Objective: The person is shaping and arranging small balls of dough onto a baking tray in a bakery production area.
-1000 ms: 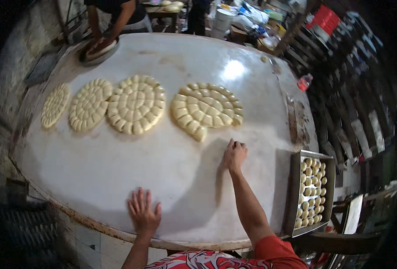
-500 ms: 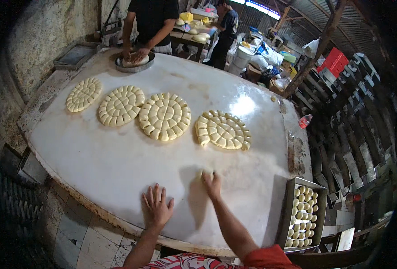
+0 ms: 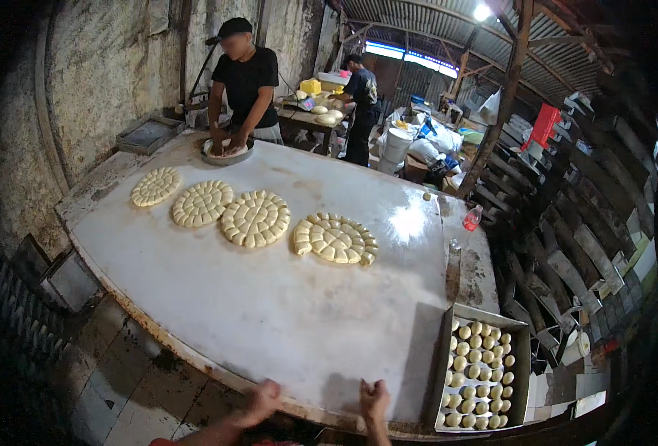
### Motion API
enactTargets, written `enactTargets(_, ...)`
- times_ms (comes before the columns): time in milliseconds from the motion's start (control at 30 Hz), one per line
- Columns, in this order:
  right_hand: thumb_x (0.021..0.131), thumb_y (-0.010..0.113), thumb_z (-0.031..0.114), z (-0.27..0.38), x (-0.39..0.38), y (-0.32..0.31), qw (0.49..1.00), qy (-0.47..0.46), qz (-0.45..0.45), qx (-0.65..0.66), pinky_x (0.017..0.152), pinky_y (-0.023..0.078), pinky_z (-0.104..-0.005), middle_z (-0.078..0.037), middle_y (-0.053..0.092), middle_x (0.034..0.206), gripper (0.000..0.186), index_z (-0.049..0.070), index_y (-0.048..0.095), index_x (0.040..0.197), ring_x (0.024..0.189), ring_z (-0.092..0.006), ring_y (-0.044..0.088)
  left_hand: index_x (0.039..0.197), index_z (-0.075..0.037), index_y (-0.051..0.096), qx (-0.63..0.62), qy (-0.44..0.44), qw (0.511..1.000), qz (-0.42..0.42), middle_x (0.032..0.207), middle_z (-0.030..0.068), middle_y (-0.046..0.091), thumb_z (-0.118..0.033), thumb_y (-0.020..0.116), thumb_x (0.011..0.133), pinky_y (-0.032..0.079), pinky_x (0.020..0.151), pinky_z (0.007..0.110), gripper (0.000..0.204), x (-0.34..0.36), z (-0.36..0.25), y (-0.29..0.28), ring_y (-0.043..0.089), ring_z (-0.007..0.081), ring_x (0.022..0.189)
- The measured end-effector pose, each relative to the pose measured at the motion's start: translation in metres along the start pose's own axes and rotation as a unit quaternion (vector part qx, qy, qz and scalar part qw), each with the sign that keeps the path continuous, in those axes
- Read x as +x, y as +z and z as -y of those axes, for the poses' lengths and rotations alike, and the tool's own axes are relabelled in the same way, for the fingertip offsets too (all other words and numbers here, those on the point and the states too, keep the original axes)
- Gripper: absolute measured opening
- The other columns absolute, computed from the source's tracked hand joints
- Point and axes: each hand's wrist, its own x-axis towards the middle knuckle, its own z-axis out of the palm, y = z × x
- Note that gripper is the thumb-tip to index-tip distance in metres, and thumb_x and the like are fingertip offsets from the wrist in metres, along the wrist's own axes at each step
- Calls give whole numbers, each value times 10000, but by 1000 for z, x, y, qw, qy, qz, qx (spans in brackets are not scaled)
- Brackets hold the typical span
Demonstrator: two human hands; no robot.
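My left hand hovers at the near edge of the pale table, blurred, so its fingers cannot be read. My right hand is to the right of it, over the same edge, with its fingers curled in; anything inside them is hidden. Nearest to the right hand is a metal tray holding several rows of small round dough balls. Farther off on the table lie round, flat arrangements of cut dough pieces: one, a second, another and the leftmost.
Across the table a person presses dough in a round pan. Another person stands at a back table with dough. A shallow tray sits at the far left corner, a red-filled bottle at the right edge. Stacked pans fill the right.
Both hands have drawn back from the tabletop to its near edge. The left hand was spread flat; the right was by a small dough piece, no longer visible. The view has tilted up.
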Motion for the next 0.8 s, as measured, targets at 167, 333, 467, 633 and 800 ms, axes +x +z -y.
enactTargets(167, 785, 656, 325, 2, 57, -34, 900, -375, 66, -212, 768, 364, -447, -130, 510, 842, 271, 78, 548, 753, 877, -327, 446, 815, -75, 607, 297, 57, 953, 12, 798, 103, 565, -331, 586, 829, 450, 725, 415, 257, 117, 62, -93, 550, 314, 803)
enactTargets(333, 799, 597, 321, 23, 96, 56, 959, -251, 60, -114, 770, 354, -424, -122, 553, 883, 250, 72, 591, 776, 877, -323, 457, 793, -114, 629, 237, 98, 966, -22, 896, 107, 603, -367, 627, 791, 435, 832, 424, 254, 192, 22, -51, 546, 313, 947)
enactTargets(467, 807, 548, 279, 14, 23, 107, 931, -314, 119, -147, 739, 337, -432, -90, 541, 717, 195, 89, 576, 776, 783, -303, 477, 777, -72, 626, 206, 112, 968, 91, 873, 127, 622, -308, 590, 807, 441, 832, 436, 240, 139, 43, -16, 563, 315, 884)
enactTargets(633, 741, 656, 212, 25, -7, 37, 914, -280, 133, -260, 887, 342, -536, -200, 517, 1061, 325, 83, 542, 1017, 1005, -387, 442, 881, -117, 612, 315, 159, 930, 105, 924, 70, 558, -307, 576, 810, 403, 826, 443, 205, 145, 89, -116, 519, 253, 933)
enactTargets(800, 831, 546, 327, 82, 96, 107, 939, -219, 81, -253, 793, 342, -478, -129, 547, 986, 242, 90, 590, 820, 949, -337, 467, 821, -115, 609, 248, 166, 947, 116, 880, 64, 570, -396, 588, 786, 412, 801, 437, 284, 256, 73, -66, 539, 262, 872)
